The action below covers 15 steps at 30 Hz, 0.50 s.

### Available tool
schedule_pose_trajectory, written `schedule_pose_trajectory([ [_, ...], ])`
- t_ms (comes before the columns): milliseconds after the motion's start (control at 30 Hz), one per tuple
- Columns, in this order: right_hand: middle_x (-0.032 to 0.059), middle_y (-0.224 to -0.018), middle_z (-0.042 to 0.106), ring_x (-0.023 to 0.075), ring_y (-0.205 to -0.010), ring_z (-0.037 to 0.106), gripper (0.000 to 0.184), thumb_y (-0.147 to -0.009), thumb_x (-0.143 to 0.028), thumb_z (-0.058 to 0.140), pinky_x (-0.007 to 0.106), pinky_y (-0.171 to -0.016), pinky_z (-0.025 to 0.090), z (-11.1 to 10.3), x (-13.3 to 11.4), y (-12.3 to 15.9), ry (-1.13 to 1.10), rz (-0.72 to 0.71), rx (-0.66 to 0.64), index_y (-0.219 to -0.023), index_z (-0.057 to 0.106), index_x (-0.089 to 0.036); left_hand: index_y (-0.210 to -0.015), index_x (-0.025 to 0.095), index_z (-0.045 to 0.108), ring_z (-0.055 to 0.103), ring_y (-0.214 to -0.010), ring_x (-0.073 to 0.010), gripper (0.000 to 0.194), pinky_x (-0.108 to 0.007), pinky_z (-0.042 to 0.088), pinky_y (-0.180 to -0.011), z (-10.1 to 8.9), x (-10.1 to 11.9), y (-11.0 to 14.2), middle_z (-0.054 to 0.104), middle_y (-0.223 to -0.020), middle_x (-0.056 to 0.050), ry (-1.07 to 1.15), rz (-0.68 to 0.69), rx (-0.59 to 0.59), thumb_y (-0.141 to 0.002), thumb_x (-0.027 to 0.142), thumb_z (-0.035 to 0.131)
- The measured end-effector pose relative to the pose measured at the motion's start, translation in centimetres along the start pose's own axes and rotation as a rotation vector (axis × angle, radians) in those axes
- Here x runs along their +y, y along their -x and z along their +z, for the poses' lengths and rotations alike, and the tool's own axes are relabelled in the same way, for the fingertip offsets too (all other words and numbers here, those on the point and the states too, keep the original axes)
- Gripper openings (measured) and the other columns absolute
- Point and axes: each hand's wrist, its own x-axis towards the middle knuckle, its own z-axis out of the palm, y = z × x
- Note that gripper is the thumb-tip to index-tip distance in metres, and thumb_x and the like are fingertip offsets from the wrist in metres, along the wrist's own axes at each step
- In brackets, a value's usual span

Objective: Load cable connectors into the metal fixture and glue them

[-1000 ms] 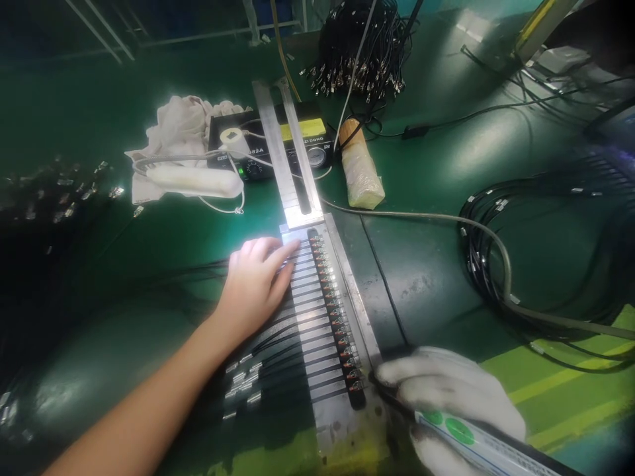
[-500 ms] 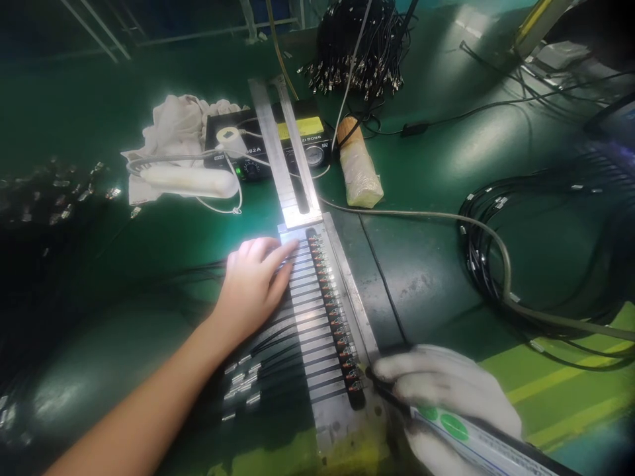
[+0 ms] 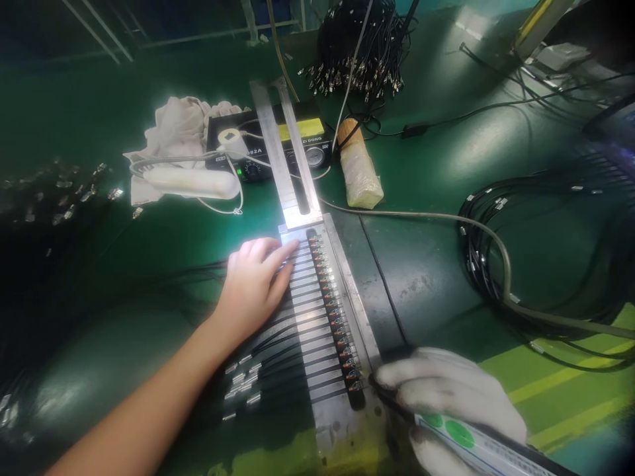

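Observation:
My bare left hand (image 3: 254,276) lies on the upper left of a slotted metal jig (image 3: 308,307), index finger stretched out across the slots near the top. Black cables (image 3: 278,344) run through the slots, and their small connector ends (image 3: 338,322) line up in a dark channel along the jig's right side. My right hand (image 3: 451,390), in a white glove, is closed around a pen-shaped tool (image 3: 476,439) with a black nose and a pale body with green stickers. The tool's nose is beside the jig's lower right edge; its tip is hard to make out.
A slotted metal bar (image 3: 270,142) extends beyond the jig, over a black control box (image 3: 253,165). White cloth (image 3: 176,129), a white tube (image 3: 191,182) and a plastic-wrapped wooden handle (image 3: 360,168) lie around it. Cable bundles (image 3: 362,46) sit at the back, left and right.
My gloved right hand and its tool have shifted very slightly to the right and down. My left hand stays in place on the jig.

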Motion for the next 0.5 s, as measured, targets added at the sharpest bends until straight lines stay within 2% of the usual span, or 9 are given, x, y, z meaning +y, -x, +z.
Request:
schedule_pose_trajectory([
  [133,0.0072,-0.09,0.077,0.0202,-0.072,0.075,0.008,-0.088,-0.019,0.059,0.032,-0.066,0.06,-0.06,0.15,0.11,-0.005,-0.015,-0.031,-0.093,0.065,-0.018,-0.131,0.02,0.061,0.054,-0.103,-0.029,0.036,-0.042,0.041,-0.08,-0.02,0.01,-0.02,0.061,-0.116,-0.012,0.001,-0.006,-0.007,-0.102,0.029,0.041],
  [500,0.0073,-0.087,0.077,0.0203,-0.07,0.075,0.009,-0.088,-0.019,0.057,0.031,-0.065,0.059,0.19,0.09,0.1,-0.006,-0.009,0.015,-0.093,0.066,-0.019,-0.13,0.021,0.061,0.054,-0.103,-0.0288,0.036,-0.042,0.041,-0.079,0.06,-0.05,0.01,0.061,-0.116,-0.011,0.0,-0.008,-0.009,-0.102,0.032,0.039],
])
